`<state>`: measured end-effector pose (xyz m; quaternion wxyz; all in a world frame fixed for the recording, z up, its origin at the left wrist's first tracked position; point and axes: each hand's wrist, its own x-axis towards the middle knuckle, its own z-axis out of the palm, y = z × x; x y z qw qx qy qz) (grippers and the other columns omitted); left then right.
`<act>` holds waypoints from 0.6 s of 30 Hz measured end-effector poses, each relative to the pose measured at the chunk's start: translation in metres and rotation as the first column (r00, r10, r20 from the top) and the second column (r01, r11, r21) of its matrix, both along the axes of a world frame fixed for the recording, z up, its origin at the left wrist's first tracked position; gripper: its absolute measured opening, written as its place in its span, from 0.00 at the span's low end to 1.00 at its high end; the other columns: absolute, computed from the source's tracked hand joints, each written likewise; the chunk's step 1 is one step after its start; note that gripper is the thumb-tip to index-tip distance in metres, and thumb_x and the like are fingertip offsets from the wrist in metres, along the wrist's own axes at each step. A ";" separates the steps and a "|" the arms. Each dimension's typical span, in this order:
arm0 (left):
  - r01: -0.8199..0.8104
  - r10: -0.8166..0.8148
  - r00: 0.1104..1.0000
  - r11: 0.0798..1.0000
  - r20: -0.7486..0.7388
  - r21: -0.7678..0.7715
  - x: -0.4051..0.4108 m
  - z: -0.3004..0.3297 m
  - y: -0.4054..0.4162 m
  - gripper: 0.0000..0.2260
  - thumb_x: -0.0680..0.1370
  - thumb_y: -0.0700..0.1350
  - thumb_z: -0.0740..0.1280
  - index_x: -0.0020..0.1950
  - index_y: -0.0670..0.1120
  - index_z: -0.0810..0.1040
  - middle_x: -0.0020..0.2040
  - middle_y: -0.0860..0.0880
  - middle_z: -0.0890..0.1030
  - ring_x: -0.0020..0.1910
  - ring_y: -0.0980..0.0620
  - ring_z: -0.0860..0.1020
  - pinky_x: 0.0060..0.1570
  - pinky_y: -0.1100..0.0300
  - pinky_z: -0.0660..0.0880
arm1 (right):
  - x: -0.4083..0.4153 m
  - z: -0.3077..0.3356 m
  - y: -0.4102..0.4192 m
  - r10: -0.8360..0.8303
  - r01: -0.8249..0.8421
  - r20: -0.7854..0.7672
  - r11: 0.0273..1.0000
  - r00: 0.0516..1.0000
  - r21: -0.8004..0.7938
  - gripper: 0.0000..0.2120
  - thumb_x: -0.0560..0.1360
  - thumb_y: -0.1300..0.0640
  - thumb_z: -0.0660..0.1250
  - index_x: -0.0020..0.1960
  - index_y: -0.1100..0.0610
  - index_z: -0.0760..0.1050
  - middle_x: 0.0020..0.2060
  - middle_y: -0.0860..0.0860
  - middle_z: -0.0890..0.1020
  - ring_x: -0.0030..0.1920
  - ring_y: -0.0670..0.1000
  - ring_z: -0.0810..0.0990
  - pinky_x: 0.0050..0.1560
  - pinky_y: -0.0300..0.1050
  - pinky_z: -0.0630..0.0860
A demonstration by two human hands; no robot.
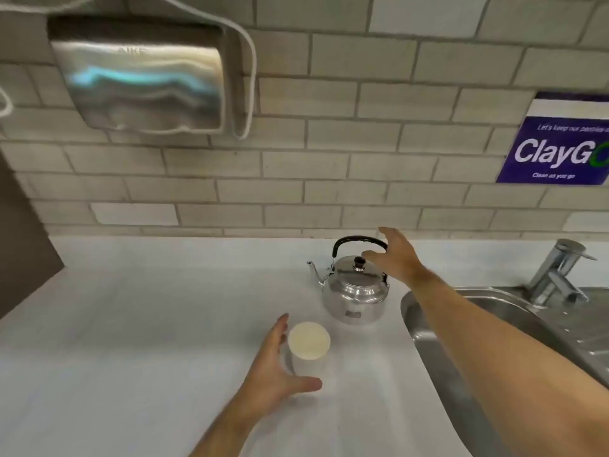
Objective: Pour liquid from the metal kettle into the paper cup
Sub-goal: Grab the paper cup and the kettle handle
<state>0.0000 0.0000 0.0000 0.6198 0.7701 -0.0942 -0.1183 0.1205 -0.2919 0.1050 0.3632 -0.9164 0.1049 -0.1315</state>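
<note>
A shiny metal kettle [355, 293] with a black arched handle stands on the white counter [148, 324], its spout pointing left and its lid on. My right hand [393, 255] hovers at the right end of the handle, fingers spread, not closed on it. A white paper cup [308, 344] stands upright in front of the kettle, slightly to its left. My left hand [276, 367] curves around the cup's left side with fingers apart, the thumb passing in front of its base. I cannot tell whether the hand touches the cup.
A steel sink [461, 324] with a tap [557, 275] lies to the right of the kettle. The tiled wall carries a metal towel dispenser [141, 77] at upper left and a purple sign [560, 150] at right.
</note>
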 end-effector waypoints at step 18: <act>-0.134 0.134 0.991 0.988 0.002 -0.075 0.013 -0.041 -0.024 0.31 0.63 0.38 0.80 0.59 0.60 0.75 0.53 0.67 0.82 0.54 0.65 0.80 0.48 0.74 0.74 | 0.007 -0.007 -0.006 0.025 -0.026 0.010 0.982 1.000 0.186 0.21 0.60 0.41 0.82 0.21 0.48 0.75 0.16 0.40 0.69 0.18 0.41 0.66 0.20 0.32 0.61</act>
